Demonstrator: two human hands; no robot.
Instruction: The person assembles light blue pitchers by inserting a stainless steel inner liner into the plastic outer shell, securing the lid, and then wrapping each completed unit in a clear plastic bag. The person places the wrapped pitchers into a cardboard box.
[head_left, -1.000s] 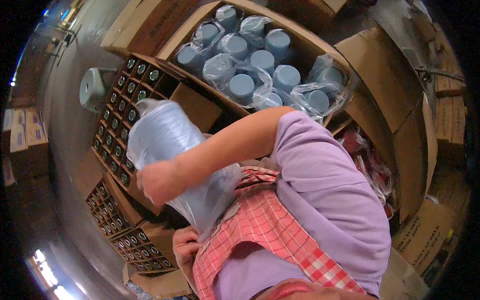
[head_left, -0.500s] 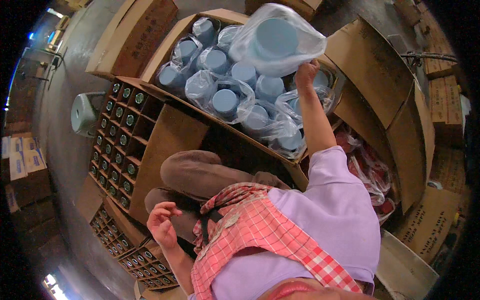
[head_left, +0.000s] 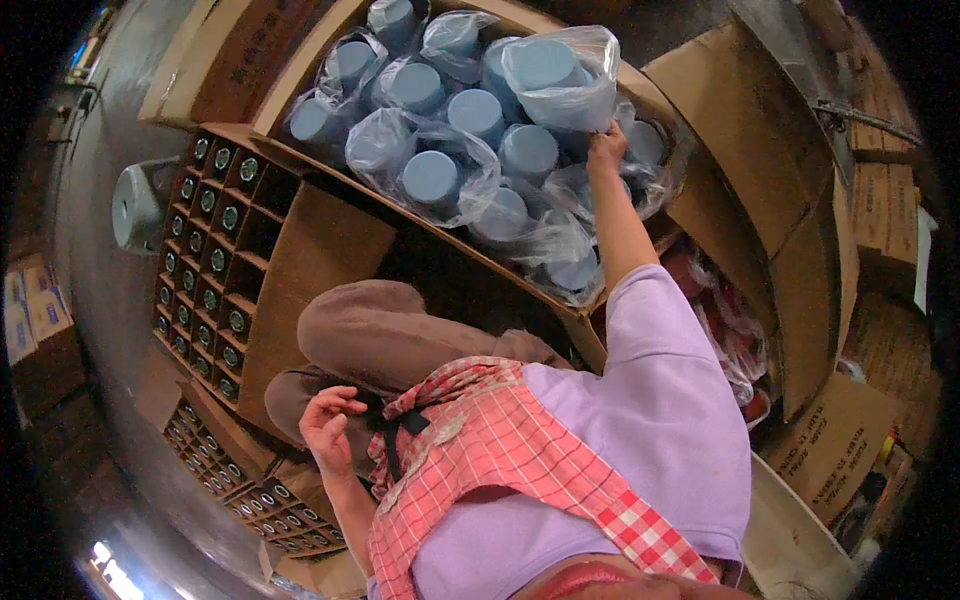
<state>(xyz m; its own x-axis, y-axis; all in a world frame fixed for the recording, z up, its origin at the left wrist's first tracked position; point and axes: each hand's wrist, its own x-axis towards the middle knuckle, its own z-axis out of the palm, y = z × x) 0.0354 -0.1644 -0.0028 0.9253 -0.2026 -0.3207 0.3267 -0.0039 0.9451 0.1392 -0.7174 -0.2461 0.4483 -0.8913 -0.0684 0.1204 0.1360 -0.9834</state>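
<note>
My right hand [head_left: 607, 148] reaches out to the far side of a large cardboard carton [head_left: 385, 205]. Its fingers are closed on the gathered plastic of a clear bag around a light-blue, round-topped container [head_left: 546, 66]. The bagged container is at the carton's far right part, among several similar light-blue containers [head_left: 431, 178] in loose clear bags. Whether it rests on the carton's bottom is hidden. By my knee, my left hand [head_left: 331, 425] is raised with bent fingers, loosely apart, and nothing shows in it.
A divided carton [head_left: 243, 285] of jars or bottles with round tops stands left of my knees, and more divided cartons [head_left: 283, 515] lie nearer. To the right are raised cardboard flaps [head_left: 735, 130] and red bagged items [head_left: 735, 345]. A grey-green stool [head_left: 138, 208] is farther left.
My right hand has lowered the bagged light-blue container from up close down to the others in the carton. My left hand stays by my knee. The whole view has shifted slightly.
</note>
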